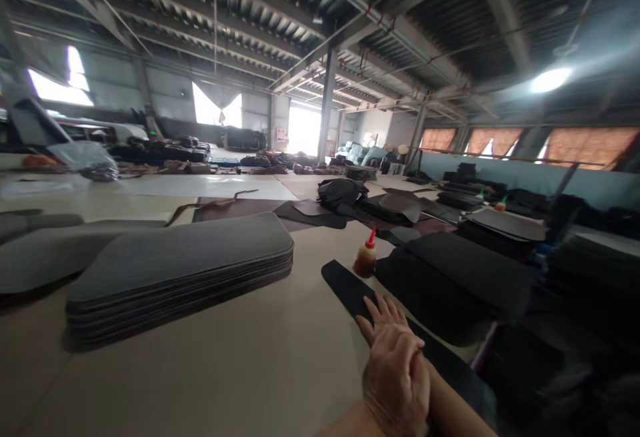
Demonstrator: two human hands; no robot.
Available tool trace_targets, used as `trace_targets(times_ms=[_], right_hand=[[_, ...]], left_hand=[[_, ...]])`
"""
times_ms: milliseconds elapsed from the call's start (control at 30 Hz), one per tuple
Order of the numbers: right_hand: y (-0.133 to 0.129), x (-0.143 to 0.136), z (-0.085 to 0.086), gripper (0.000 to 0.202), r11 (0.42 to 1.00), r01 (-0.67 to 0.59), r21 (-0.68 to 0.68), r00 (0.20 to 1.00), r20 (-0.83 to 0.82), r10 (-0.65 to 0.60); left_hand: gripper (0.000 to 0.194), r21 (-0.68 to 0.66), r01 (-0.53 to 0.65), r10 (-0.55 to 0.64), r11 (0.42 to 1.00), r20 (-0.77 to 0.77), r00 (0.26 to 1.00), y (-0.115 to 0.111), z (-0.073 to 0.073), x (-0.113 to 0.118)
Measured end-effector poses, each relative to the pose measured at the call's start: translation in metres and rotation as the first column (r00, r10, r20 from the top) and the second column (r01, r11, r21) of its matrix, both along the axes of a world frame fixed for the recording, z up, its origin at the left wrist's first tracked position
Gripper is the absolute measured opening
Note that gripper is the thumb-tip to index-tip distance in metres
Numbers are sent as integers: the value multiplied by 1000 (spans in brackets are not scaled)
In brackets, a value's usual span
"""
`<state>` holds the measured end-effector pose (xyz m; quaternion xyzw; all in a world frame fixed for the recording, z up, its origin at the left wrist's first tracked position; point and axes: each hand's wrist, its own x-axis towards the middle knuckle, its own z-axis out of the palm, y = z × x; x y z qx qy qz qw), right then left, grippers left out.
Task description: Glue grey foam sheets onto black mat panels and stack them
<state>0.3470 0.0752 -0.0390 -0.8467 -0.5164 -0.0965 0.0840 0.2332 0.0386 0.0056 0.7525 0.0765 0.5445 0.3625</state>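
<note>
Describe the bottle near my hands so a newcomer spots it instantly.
On the pale table, find the dark strip under the hands. Beside the strip's far end stands a squat bottle, brown below; its pointed red tip sets it apart from the green-tipped bottles farther off.

Factory workshop | corrugated metal ceiling [445, 34] | tall steel column [327, 104] | broad pale surface [240, 370] bearing stacked dark panels [185, 257]

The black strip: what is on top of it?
The right hand rests on the black strip, the left hand partly over the right. The surface beneath cannot be seen.
</note>
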Motion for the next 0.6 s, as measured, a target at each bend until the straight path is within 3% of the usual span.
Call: trace_targets(times_ms=[233, 433, 600], right_hand=[[-4, -11, 2, 53, 997, -2, 73, 1000, 12, 1], [-2, -2, 12, 50, 996, -89, 27, 994, -65, 90], [-10, 6, 11, 51, 982, -188, -10, 973, -140, 185]], left_hand=[[19, 38, -15, 15, 999, 2, 1000, 5, 0, 2], [19, 117, -66, 66, 991, 8, 998, 11, 1, 5], [20, 134, 11, 5, 991, -115, 993, 17, -8, 0]])
